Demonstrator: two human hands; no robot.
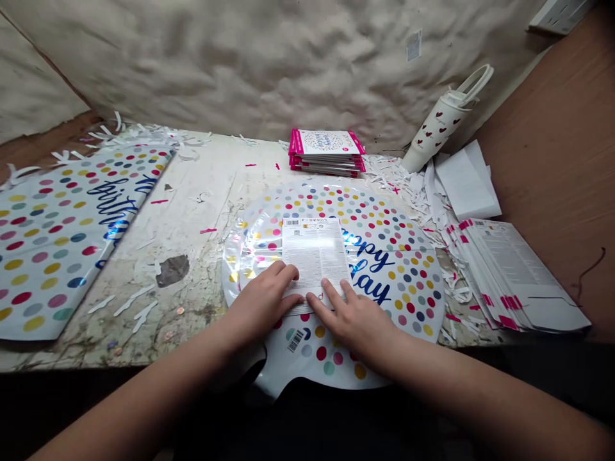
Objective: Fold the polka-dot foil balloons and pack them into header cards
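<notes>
A flat foil balloon [416,282] with coloured dots and blue "Happy Birthday" lettering lies in front of me, its tail toward my body. On top of it rests a white printed card [314,246] with small text and a barcode. My left hand [266,291] holds the card's lower left side, its fingers bent and its thumb across the lower edge. With fingers spread, my right hand [353,314] lies on the card's lower right part. The palm sides of both hands are hidden.
A pile of pink-edged packs [327,150] stands at the back. Another dotted foil balloon [52,256] lies folded at the left. On the right are a white tumbler [435,131], white paper [468,182] and a stack of printed cards [519,275]. Paper shreds litter the worn table [202,186].
</notes>
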